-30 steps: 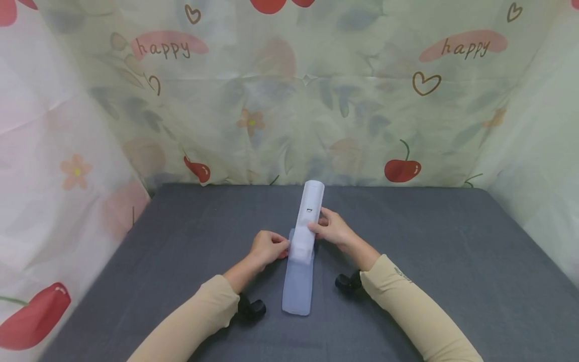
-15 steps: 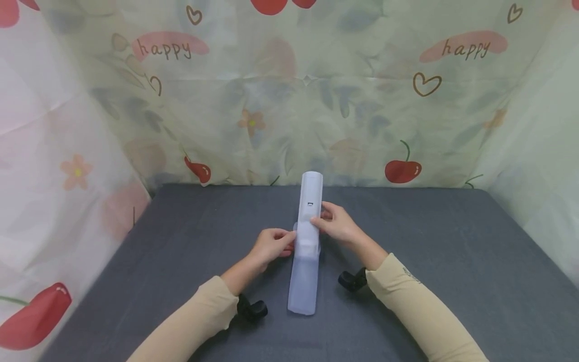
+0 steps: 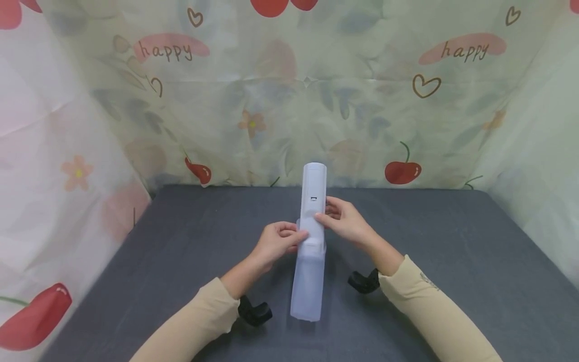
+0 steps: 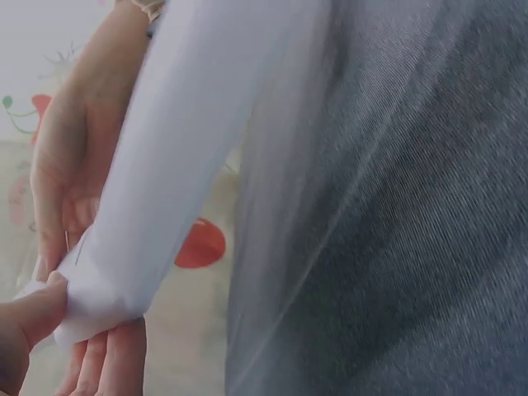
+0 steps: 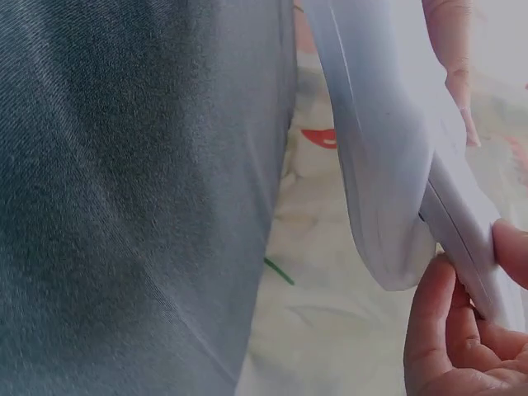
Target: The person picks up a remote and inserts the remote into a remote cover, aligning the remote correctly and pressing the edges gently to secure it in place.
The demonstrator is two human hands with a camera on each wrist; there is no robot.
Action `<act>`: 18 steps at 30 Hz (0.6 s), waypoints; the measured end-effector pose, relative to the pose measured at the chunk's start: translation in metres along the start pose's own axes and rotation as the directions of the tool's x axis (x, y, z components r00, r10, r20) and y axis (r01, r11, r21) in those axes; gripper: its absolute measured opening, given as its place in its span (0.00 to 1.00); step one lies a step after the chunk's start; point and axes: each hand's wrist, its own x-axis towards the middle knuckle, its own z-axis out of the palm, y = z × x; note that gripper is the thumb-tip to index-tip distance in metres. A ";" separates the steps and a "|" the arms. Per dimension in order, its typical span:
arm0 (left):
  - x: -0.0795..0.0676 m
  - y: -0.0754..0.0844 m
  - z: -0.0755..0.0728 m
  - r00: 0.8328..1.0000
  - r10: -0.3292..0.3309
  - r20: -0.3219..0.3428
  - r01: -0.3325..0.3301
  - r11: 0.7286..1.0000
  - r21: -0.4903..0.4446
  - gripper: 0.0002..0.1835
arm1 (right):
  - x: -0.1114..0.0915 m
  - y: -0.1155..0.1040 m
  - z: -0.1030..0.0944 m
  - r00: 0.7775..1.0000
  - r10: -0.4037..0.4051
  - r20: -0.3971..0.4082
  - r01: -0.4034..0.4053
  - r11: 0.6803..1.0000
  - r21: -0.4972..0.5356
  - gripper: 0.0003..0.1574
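A long white remote control (image 3: 313, 188) with a small dark mark is tilted upright, its lower end at the mouth of a translucent pale sleeve (image 3: 307, 291). My right hand (image 3: 346, 218) grips the remote's right side, thumb on the front and fingers behind. My left hand (image 3: 279, 244) pinches the left edge at the sleeve's mouth, thumb across the front. From the right wrist, the sleeve's rounded flap (image 5: 392, 247) stands apart from the remote's upper part (image 5: 470, 231). In the left wrist view, the sleeve (image 4: 181, 124) hides part of my right hand (image 4: 74, 157).
A dark grey cloth (image 3: 203, 216) covers the table. Printed curtains (image 3: 271, 100) rise at the back and both sides. Black wrist mounts (image 3: 255, 311) hang beneath each forearm.
The remote and sleeve have shifted slightly right, with the remote's top end higher in view. Both hands moved with them. My left thumb now reaches farther over the front.
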 end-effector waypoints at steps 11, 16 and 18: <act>-0.007 0.015 0.006 0.994 0.095 -0.053 -0.095 0.995 0.010 0.18 | -0.020 -0.002 -0.005 0.992 -0.033 -0.118 0.024 0.997 -0.080 0.25; -0.008 0.020 0.005 0.986 0.132 -0.101 -0.137 0.990 -0.042 0.18 | -0.029 0.004 -0.005 0.997 0.002 -0.082 -0.011 0.994 -0.105 0.19; -0.009 0.020 0.005 0.983 0.152 -0.106 -0.158 0.986 -0.052 0.18 | -0.031 0.006 -0.005 0.998 0.007 -0.060 -0.014 0.994 -0.113 0.18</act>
